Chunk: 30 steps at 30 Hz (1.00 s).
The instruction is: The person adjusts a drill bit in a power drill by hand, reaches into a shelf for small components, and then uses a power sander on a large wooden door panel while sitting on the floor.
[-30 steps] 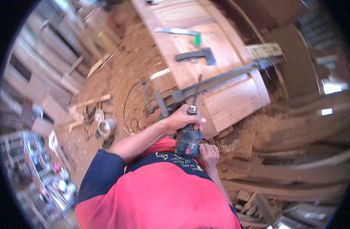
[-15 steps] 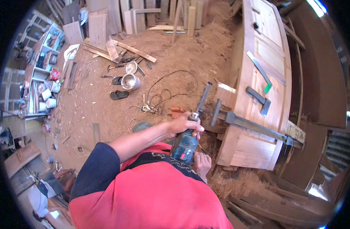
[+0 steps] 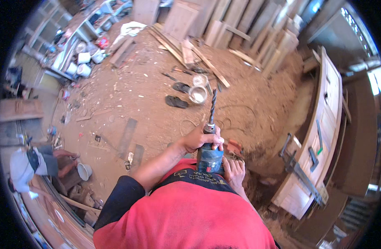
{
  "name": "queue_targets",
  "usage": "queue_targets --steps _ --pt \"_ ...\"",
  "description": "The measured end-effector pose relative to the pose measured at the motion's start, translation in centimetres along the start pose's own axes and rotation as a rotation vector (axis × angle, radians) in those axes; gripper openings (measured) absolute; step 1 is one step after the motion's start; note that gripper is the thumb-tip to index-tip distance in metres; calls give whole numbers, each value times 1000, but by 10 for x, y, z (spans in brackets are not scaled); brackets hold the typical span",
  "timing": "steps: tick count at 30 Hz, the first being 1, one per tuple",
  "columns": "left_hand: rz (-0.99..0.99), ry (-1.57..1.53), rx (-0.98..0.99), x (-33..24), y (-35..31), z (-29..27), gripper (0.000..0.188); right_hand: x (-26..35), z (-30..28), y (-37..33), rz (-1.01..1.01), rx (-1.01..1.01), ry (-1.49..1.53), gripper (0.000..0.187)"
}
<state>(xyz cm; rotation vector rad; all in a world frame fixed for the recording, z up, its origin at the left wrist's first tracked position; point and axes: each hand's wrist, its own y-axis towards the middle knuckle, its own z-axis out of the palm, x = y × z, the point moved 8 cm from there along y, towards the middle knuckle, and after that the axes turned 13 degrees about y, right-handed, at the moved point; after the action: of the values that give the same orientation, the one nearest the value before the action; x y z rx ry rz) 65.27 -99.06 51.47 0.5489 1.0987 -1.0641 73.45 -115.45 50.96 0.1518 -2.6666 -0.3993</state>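
While both hands hold the drill [image 3: 210,161], its bit [image 3: 213,107] points forward.
Left of the grip sits a co-worker [image 3: 66,164]; ahead and slightly left are dark sandals [image 3: 176,101], then a pail [image 3: 197,94]. The left hand [image 3: 202,139] wraps the drill just behind the chuck; the right hand [image 3: 234,170] closes on its rear handle, though the trigger finger is hard to make out. An accidental trigger press could catch the left fingers in the spinning chuck. Right of the grip, the clamped wooden panel [image 3: 295,199] now appears farther from the bit than half a second ago.
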Motion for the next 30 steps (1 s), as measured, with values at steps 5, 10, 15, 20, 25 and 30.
queue_targets --steps 5,10,15,20,25,30 --pt "184 -202 -273 -37 -86 -82 44 61 37 68 -190 50 113 44" --pt "20 -579 -571 50 -153 -161 60 94 97 147 -278 383 335 62" --pt "-34 -883 -1024 82 -223 -240 45 135 178 226 -388 674 324 73" --pt "114 -867 -1378 72 -320 -334 40 138 263 310 -304 563 645 62" --pt "385 -727 -1497 -31 -378 -420 48 78 382 397 -64 699 672 33" --pt "686 -557 -1684 -132 -458 -529 52 -3 458 478 184 649 602 29"
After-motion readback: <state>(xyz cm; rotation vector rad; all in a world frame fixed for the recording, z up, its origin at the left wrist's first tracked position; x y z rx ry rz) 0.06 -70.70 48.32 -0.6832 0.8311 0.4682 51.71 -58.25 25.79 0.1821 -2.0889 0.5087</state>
